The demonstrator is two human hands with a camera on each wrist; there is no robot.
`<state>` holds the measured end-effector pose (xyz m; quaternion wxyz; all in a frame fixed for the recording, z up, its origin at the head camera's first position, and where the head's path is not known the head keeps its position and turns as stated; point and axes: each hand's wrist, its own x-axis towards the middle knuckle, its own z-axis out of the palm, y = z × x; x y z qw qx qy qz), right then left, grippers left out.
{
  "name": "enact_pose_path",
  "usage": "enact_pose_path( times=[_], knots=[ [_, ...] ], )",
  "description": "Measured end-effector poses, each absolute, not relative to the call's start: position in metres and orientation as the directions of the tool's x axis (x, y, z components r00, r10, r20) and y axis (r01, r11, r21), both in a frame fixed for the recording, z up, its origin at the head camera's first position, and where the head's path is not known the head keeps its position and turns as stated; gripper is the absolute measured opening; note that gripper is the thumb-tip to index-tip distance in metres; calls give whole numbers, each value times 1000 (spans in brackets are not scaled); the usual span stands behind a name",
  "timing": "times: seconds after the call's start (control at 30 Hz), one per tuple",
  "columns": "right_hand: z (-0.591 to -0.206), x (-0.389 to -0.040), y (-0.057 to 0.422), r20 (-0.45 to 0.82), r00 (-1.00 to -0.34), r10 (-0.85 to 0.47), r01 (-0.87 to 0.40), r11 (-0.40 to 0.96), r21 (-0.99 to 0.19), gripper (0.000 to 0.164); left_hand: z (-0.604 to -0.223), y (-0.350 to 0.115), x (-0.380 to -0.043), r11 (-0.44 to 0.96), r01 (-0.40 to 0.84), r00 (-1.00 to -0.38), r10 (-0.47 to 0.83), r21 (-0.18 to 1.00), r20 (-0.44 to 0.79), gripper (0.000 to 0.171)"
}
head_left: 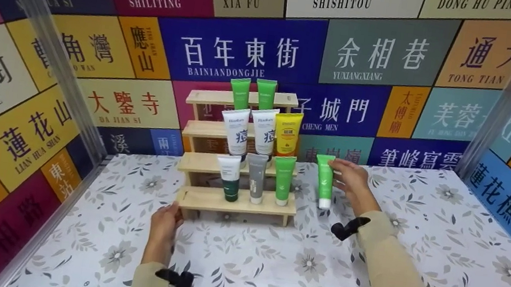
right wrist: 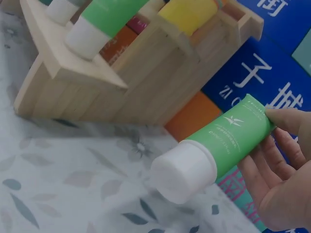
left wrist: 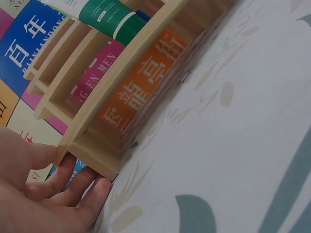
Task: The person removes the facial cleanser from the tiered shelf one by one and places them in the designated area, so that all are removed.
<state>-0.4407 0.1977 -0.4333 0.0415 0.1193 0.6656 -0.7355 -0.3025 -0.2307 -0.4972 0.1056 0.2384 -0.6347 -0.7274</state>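
My right hand (head_left: 349, 179) pinches the top end of a green squeeze tube (head_left: 324, 181), to the right of a wooden tiered stand (head_left: 238, 203). In the right wrist view, the tube's white cap (right wrist: 182, 171) points down and away from the fingers, over the tablecloth. At the stand's left front corner, my left hand (head_left: 166, 220) grips the end of the lowest step; the left wrist view has the thumb (left wrist: 41, 154) on that end and the other fingers beneath. On this step stand a white-and-green tube (head_left: 230, 177), a grey tube (head_left: 256, 179) and a green tube (head_left: 283, 181).
Higher on the stand are two white tubes (head_left: 236, 131), a yellow tube (head_left: 287, 134) and two green tubes (head_left: 266, 94). A floral cloth (head_left: 307, 278) covers the table. Behind rises a wall of coloured signs (head_left: 248, 48), with clear upright posts (head_left: 503, 97) at either side.
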Motion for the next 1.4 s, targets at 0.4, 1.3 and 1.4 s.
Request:
enact_pose_path(
  times=[0.4, 1.3, 1.4],
  knots=[
    [-475, -444, 195, -278, -948, 152, 275, -44, -960, 54, -500, -230, -305, -224, -147, -854, -462, 963, -238, 42],
    [-486, -428, 182, -155, -917, 367, 309, 412, -857, 33, -501, -230, -302, -203, -127, -856, -472, 971, -211, 44],
    [-485, -426, 184, -142, -920, 366, 305, 438, -846, 34, -499, -231, -303, -205, -135, -856, -470, 969, -218, 45]
  ],
)
